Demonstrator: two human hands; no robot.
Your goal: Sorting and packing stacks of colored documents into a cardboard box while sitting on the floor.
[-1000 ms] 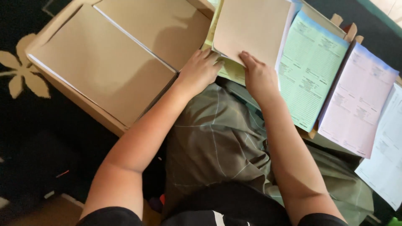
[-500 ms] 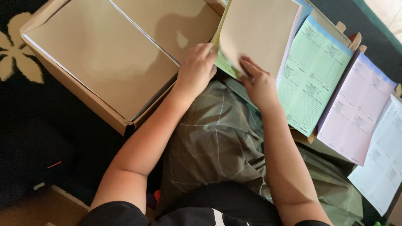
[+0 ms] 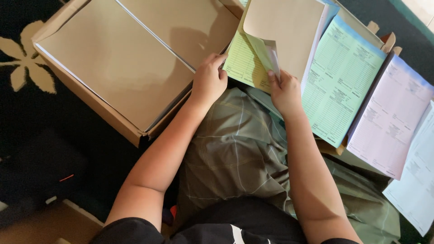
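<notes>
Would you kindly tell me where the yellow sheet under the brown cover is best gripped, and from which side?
Probably at its lifted lower right corner, coming from the near edge: the yellow sheet curls up there beside the right hand, while the brown cover lies over the rest.

Cardboard box, coloured form sheets and a patterned dark carpet

An open cardboard box (image 3: pixel 90 104) filled with tan sheets (image 3: pixel 113 58) sits on the dark carpet (image 3: pixel 27 131), near its pale flower motif (image 3: pixel 25 63). A green form sheet (image 3: pixel 343 81), a pink form sheet (image 3: pixel 393 117) and a white form sheet (image 3: pixel 416 190) lie overlapping in a row, while olive checked cloth (image 3: pixel 235 153) covers the lap.
</notes>
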